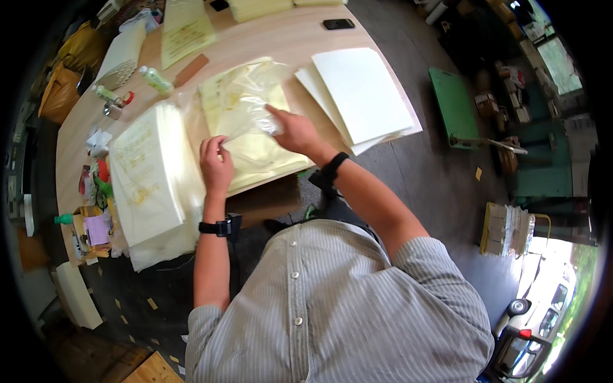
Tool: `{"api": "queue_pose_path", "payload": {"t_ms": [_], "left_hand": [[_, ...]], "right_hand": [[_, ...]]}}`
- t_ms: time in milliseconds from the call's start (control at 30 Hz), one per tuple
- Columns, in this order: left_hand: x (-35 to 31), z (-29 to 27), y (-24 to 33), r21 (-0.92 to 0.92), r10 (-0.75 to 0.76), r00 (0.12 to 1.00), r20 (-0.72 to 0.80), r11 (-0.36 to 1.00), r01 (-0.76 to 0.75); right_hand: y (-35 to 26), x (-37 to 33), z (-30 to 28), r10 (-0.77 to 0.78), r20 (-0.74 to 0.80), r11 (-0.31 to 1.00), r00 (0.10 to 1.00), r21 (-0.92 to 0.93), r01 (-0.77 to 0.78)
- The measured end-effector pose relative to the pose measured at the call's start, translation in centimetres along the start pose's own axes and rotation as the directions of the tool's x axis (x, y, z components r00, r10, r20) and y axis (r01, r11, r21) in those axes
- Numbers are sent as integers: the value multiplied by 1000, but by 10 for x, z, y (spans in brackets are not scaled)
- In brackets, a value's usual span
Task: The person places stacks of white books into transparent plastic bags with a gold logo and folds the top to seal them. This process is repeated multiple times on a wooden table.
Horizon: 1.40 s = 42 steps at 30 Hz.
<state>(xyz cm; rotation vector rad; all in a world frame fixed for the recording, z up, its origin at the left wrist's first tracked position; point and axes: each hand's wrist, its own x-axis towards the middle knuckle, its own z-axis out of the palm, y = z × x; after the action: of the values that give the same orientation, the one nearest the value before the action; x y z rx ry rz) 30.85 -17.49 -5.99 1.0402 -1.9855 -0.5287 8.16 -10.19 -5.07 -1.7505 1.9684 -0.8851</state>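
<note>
A clear plastic bag (252,143) is spread over a stack of pale yellow printed bags or sheets (220,105) at the table's near edge. My left hand (217,167) is closed, its fingertips pinching the clear bag's near left part. On the other side, my right hand (295,133) grips the same plastic, with the index finger reaching forward along it. The film looks wrinkled and shiny between the two hands. To the left lies a thick pile of printed plastic bags (143,172); to the right, a stack of white sheets (364,96).
On the wooden table (255,41) are a phone (338,24), a white-and-green bottle (155,80), a brown block (191,70) and a small box of odds and ends (92,231). A green platform trolley (454,108) stands on the floor at right.
</note>
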Motion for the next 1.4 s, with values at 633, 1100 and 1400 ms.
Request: {"api": "queue_pose_path", "payload": {"t_ms": [633, 1100, 1400], "left_hand": [[-51, 278, 172, 50, 333, 697, 635, 883, -467], [-23, 279, 183, 152, 538, 532, 654, 595, -789], [-29, 194, 208, -23, 568, 486, 664, 665, -747]], "right_hand": [[279, -112, -136, -137, -59, 973, 989, -194, 124], [274, -111, -170, -89, -403, 995, 911, 13, 103], [323, -186, -229, 563, 526, -132, 638, 818, -559]]}}
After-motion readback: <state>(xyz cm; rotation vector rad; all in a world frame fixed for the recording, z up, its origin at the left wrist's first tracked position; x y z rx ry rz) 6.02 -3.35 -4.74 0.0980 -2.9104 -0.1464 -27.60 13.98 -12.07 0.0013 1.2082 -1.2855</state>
